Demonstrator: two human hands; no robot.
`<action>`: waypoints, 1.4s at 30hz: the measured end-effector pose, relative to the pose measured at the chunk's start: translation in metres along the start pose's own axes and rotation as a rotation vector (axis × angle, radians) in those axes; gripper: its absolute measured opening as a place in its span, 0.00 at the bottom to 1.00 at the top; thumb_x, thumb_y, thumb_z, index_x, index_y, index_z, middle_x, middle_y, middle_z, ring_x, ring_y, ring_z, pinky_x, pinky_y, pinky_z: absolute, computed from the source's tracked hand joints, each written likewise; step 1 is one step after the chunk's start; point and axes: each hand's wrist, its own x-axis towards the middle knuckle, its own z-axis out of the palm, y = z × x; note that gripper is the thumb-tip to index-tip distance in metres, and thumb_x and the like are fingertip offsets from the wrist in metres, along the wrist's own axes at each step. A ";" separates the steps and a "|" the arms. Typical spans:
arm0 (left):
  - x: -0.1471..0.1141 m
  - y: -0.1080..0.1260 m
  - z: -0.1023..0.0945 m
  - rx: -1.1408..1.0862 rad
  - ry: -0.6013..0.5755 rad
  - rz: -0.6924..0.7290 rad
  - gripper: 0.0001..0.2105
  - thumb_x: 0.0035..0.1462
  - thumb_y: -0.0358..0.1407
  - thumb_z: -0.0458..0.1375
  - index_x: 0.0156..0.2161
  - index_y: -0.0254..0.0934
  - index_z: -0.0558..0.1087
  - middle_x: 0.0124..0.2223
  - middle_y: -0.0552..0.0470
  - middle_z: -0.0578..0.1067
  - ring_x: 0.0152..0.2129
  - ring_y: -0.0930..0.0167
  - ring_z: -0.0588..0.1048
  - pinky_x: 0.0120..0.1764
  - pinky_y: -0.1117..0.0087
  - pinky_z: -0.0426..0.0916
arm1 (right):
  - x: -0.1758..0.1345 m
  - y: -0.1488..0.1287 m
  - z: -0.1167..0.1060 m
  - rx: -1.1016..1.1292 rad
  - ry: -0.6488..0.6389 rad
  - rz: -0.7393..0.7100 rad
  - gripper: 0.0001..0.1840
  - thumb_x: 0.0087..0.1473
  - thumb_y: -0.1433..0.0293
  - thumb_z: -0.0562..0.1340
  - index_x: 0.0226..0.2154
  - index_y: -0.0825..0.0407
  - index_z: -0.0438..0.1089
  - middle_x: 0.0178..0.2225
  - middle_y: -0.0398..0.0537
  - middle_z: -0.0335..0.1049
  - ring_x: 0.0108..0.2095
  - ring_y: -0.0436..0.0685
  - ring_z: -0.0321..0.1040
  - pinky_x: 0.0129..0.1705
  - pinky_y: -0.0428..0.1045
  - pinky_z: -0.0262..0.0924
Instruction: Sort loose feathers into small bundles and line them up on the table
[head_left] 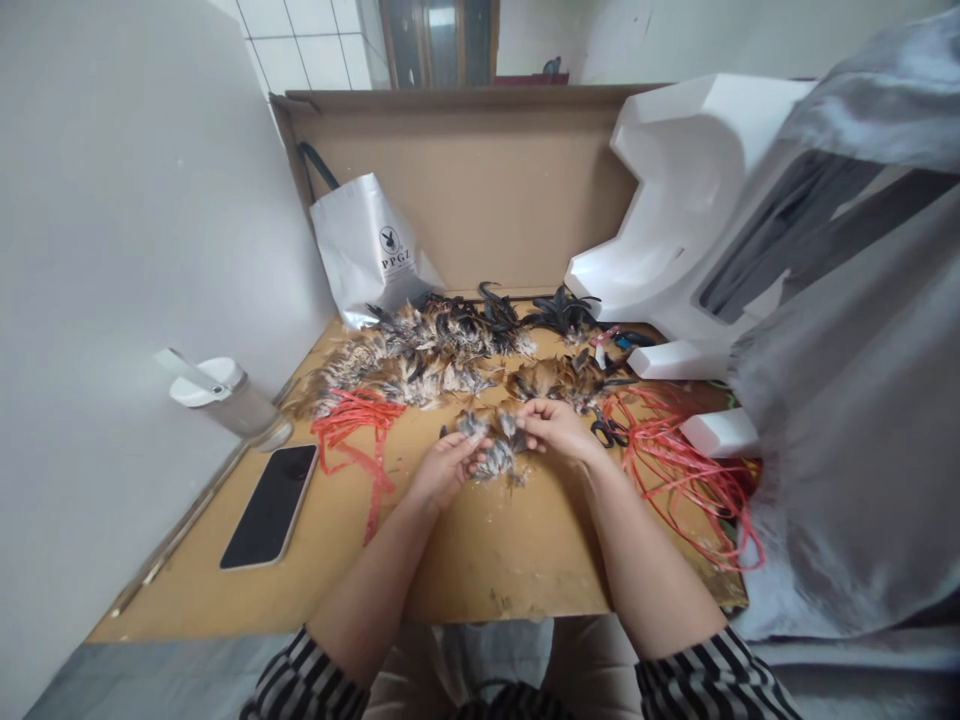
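Observation:
Both hands meet over a small heap of grey and brown feathers [495, 462] at the middle of the board. My left hand [448, 468] is pinched on feathers at the heap's left side. From the right, my right hand [553, 428] pinches a feather between thumb and fingertips. Just beyond lies a pile of brown feathers [555, 380]. Black-handled scissors [609, 428] rest beside my right hand, their blades hidden. Red plastic strips [364, 415] lie to the left of my left hand.
A phone [270, 505] and a lidded cup [232, 400] stand at the left. Tangled red string [679, 470] and white foam [675, 200] occupy the right. Behind are mottled feathers [427, 370], black feathers [562, 312], a silver bag [367, 240] and a cardboard wall [510, 190].

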 end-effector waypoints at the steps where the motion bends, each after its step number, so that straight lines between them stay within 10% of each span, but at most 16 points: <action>1: 0.000 0.000 0.000 -0.010 -0.009 -0.018 0.11 0.41 0.34 0.62 0.31 0.29 0.72 0.33 0.46 0.74 0.20 0.79 0.69 0.20 0.80 0.61 | 0.000 0.000 0.004 0.045 0.003 -0.007 0.12 0.39 0.63 0.62 0.25 0.55 0.64 0.12 0.38 0.62 0.11 0.43 0.52 0.14 0.40 0.45; 42: 0.004 -0.007 -0.001 0.046 0.029 0.013 0.11 0.40 0.35 0.62 0.30 0.28 0.72 0.28 0.47 0.74 0.19 0.79 0.69 0.20 0.81 0.60 | 0.009 0.027 0.049 0.310 0.060 0.043 0.13 0.32 0.66 0.67 0.22 0.56 0.66 0.19 0.41 0.68 0.16 0.44 0.61 0.20 0.42 0.59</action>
